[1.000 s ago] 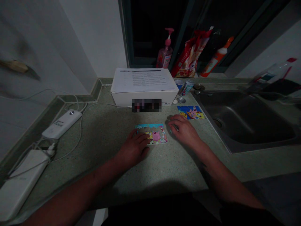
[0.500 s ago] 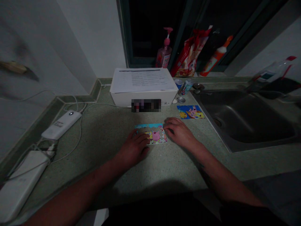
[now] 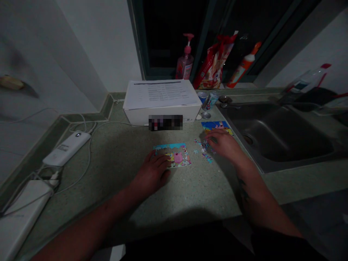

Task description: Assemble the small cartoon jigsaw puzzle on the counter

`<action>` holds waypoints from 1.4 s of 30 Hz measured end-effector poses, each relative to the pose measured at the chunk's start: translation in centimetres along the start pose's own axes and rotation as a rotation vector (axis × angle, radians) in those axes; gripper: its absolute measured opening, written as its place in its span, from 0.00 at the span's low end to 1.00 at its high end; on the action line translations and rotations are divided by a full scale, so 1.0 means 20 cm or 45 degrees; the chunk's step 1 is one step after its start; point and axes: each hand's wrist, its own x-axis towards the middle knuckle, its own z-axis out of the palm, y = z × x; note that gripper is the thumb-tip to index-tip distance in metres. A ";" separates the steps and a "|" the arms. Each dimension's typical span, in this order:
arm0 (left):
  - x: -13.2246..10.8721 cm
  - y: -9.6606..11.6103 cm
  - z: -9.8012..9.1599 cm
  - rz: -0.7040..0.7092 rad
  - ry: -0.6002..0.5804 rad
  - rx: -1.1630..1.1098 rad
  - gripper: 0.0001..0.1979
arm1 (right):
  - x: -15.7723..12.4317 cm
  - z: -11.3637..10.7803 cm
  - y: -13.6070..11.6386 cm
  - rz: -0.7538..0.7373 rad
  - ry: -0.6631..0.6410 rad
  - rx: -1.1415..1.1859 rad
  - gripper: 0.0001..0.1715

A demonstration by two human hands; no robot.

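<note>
A partly assembled jigsaw puzzle (image 3: 178, 158) lies flat on the counter, with a light blue strip along its top and pink and yellow cartoon figures below. My left hand (image 3: 153, 169) rests over its left part, fingers stretched out and palm down, hiding that side. To the right is a small heap of loose puzzle pieces (image 3: 208, 157). My right hand (image 3: 224, 144) hovers low over this heap, fingers bent downward and slightly apart; no piece shows between them. Behind that hand, a blue and yellow picture card (image 3: 216, 125) is partly covered.
A white box (image 3: 163, 95) topped by a printed sheet stands at the back. Small cans (image 3: 210, 101) sit beside it. The steel sink (image 3: 285, 134) is on the right. White power banks (image 3: 66, 148) with cables lie left. Bottles and a red bag (image 3: 213, 63) line the window.
My right hand has moved right, from the puzzle's right edge to the loose pieces, now uncovered. It overlaps the picture card. My left hand stays on the puzzle. The view has shifted slightly.
</note>
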 end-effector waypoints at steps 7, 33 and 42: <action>0.00 0.00 -0.02 0.006 0.044 0.009 0.12 | 0.00 0.00 -0.08 -0.097 -0.225 0.116 0.11; -0.01 0.04 -0.10 -0.140 0.740 -0.086 0.18 | -0.01 0.04 -0.23 0.111 -0.485 0.500 0.04; -0.01 0.04 -0.10 -0.146 0.740 -0.146 0.10 | -0.02 0.09 -0.46 0.034 -0.331 0.981 0.10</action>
